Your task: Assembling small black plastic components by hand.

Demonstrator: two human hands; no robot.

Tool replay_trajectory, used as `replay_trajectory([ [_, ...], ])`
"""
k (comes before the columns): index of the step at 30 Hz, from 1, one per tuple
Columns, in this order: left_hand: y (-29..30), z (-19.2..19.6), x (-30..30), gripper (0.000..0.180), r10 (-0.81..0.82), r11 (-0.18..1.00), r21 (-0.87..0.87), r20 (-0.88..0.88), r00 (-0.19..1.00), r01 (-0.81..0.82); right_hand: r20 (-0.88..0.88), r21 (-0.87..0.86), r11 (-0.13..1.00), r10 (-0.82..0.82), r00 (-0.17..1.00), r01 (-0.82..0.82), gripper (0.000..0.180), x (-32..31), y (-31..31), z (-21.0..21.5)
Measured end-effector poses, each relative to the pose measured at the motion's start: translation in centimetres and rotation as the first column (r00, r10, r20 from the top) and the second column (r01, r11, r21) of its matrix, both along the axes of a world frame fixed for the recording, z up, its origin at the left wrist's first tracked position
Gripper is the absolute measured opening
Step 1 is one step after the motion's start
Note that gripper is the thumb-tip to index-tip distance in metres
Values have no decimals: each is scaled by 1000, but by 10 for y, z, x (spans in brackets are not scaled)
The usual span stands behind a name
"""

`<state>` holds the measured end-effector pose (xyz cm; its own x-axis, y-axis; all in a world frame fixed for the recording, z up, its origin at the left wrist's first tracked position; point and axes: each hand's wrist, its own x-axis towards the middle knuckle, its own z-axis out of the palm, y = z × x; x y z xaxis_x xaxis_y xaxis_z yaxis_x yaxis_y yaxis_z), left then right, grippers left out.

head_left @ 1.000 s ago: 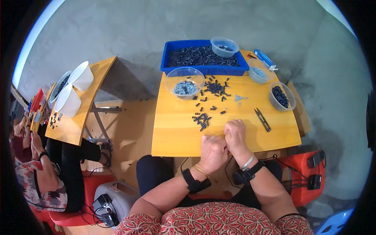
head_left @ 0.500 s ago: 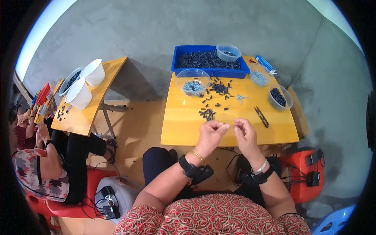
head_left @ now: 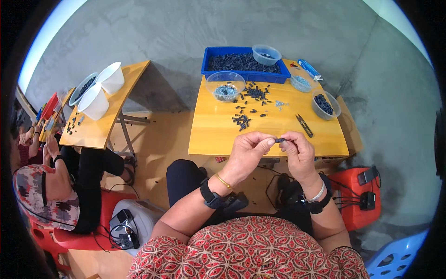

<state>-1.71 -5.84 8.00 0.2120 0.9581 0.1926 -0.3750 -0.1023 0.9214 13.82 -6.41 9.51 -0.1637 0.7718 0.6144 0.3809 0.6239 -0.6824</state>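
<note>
A small black plastic piece [head_left: 279,140] is pinched between my two hands at the near edge of the yellow table [head_left: 209,135]. My left hand [head_left: 249,153] grips its left end with thumb and fingertips. On the other end, the fingers of my right hand [head_left: 299,152] are closed. Beyond my hands lie loose black pieces [head_left: 242,122], a larger heap of them [head_left: 257,92] and a few small silvery metal parts [head_left: 279,104]. To the right of these, thread snips [head_left: 304,125] rest on the tabletop.
At the back stands a blue tray [head_left: 251,77] of black pieces, with a clear bowl [head_left: 266,54] on it. Clear tubs [head_left: 226,85], [head_left: 325,105] hold metal parts and black pieces. At left, a person [head_left: 51,195] sits by another table [head_left: 93,132] with white buckets [head_left: 94,102].
My hands have come together, and a black piece now shows between the fingertips. The table sits slightly higher in the view.
</note>
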Motion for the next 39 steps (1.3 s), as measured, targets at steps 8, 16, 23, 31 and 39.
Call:
replay_trajectory([
  [8, -6, -1, -3, 12, 66, 988, 142, -88, 994, -53, 179, 131, 991, -3, 984, -21, 6, -8, -4, 14],
  [16, -5, 0, -3, 10, 184, 974, 152, -96, 978, -168, -48, -46, 998, 45, 998, -47, 12, -2, 9, -1],
  [23, 5, -4, 4, 10, 156, 980, 136, -80, 984, -144, -91, -181, 978, 93, 991, -108, 17, 6, 13, -3],
  [31, 21, -40, 0, 12, 2, 997, -79, -82, 997, -9, 225, -11, 978, -199, 954, 207, 7, 45, 54, -2],
  [39, 52, -67, 21, 12, -32, 997, -69, -64, 997, 28, 432, 665, 624, -770, 470, 410, 16, 153, 187, 8],
])
